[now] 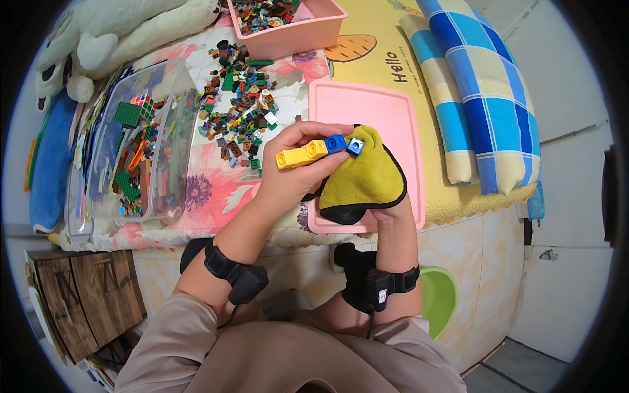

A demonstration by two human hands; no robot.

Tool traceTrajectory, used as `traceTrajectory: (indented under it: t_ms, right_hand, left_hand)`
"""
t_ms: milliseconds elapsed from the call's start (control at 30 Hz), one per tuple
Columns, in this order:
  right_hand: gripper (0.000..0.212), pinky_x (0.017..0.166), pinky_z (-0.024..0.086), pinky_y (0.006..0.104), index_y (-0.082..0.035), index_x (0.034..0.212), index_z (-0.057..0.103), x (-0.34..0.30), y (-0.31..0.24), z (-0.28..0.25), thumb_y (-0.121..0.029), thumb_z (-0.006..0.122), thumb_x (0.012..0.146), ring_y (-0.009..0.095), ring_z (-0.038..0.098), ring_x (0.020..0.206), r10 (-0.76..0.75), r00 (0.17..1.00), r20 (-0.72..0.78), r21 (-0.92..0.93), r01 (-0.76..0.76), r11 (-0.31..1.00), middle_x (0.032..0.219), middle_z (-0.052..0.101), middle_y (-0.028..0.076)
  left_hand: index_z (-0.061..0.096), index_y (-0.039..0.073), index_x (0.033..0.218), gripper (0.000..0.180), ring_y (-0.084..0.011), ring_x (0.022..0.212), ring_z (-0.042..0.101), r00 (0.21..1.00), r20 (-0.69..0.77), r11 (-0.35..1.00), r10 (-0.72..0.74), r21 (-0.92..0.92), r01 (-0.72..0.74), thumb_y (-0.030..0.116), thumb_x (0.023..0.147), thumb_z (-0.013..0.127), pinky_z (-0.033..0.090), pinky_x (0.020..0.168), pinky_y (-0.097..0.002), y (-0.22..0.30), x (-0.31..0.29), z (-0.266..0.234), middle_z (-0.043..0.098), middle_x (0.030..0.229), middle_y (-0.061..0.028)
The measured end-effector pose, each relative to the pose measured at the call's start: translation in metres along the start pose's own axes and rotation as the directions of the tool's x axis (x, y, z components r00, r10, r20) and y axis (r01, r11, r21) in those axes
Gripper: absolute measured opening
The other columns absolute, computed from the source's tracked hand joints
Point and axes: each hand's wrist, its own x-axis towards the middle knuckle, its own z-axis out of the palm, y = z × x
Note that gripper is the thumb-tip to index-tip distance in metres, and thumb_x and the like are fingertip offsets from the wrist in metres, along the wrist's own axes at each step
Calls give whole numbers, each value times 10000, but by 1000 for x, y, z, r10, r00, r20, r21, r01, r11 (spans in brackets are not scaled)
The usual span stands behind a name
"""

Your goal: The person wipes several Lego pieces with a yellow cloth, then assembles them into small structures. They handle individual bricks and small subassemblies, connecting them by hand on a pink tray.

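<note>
Floral bedding spreads before us, meeting a yellow mat on the right. Far left we see a white plush toy, then a clear bin holding assorted bricks and a puzzle cube. Next come loose bricks, with a pink tub behind them. Our left hand has thumb and fingers closed on a row of yellow and blue bricks, held in the air, its blue end right by an olive-yellow cloth. That black-edged cloth drapes over our right hand, hiding its fingers, so we cannot tell how far they are closed or what they hold. Beneath lies a pink lid; farther right, checked cushions.
</note>
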Motion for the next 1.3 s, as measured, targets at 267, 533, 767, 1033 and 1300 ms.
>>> traceTrajectory:
  t_ms: [267, 533, 767, 1033, 1300]
  right_hand:
    - [201, 649, 519, 256, -110, 1110, 543, -1, 0, -1, -259, 537, 976, 135, 619, 791, 25, 996, -82, 1, -25, 1000, 922, 597, 30]
    - [389, 868, 538, 350, -66, 1265, 487, -1, -1, -15, -280, 569, 951, 204, 619, 1032, 87, 995, -44, -1, -87, 996, 1167, 584, 95]
    - [104, 672, 491, 262, -71, 965, 542, 7, -6, -13, -131, 606, 909, 128, 561, 798, -495, 788, 367, -866, 483, 127, 902, 547, 18]
    - [226, 763, 503, 271, -23, 1076, 578, 8, 3, -24, -106, 658, 883, 111, 588, 866, -455, 888, 63, -814, 309, 492, 980, 622, 42]
    - [261, 722, 484, 338, -23, 906, 569, 13, 0, -5, -105, 717, 706, 245, 569, 815, -515, 810, 282, -821, 482, 308, 848, 572, 92]
  left_hand:
    - [603, -19, 1044, 241, -105, 922, 638, 999, 1, 999, 39, 15, -39, -58, 818, 681, 520, 822, -237, -2, -2, 0, 687, 1032, -97]
    - [636, 0, 1038, 257, -93, 880, 632, 998, 68, 980, -15, 198, 2, -45, 795, 708, 509, 777, -211, 2, -3, -7, 691, 991, -76]
    - [646, 1, 1002, 283, -188, 1014, 613, 994, 64, 982, 86, 166, -95, -48, 738, 735, 480, 883, -304, 1, 1, -4, 643, 1099, -135]
    - [651, -13, 976, 271, -208, 983, 600, 973, 138, 935, 182, 282, -215, -63, 720, 726, 463, 877, -312, -1, -2, -5, 626, 1036, -113]
    - [630, -29, 967, 237, -179, 956, 587, 990, 94, 951, 106, 280, -128, -58, 746, 711, 455, 858, -291, -3, -3, -5, 618, 1019, -108]
